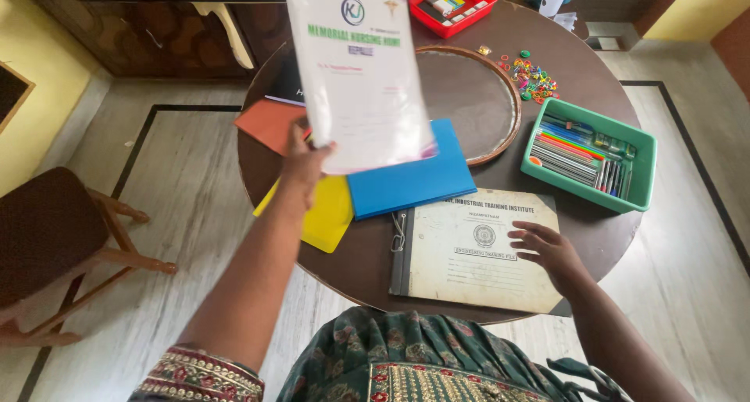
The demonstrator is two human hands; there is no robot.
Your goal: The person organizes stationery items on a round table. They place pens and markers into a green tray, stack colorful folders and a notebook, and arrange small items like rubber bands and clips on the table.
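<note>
Item: white glossy paper folder, pinched at its lower edge by left hand, raised above blue flat plastic folder. Right hand, fingers spread, rests on beige card drawing file, right of blue folder. Yellow folder left of it, unsorted on round brown surface.

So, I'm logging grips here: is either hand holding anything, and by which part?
The left hand holds a white folder by its bottom edge, lifted above the table. The right hand holds nothing, lying flat on a beige file.
</note>
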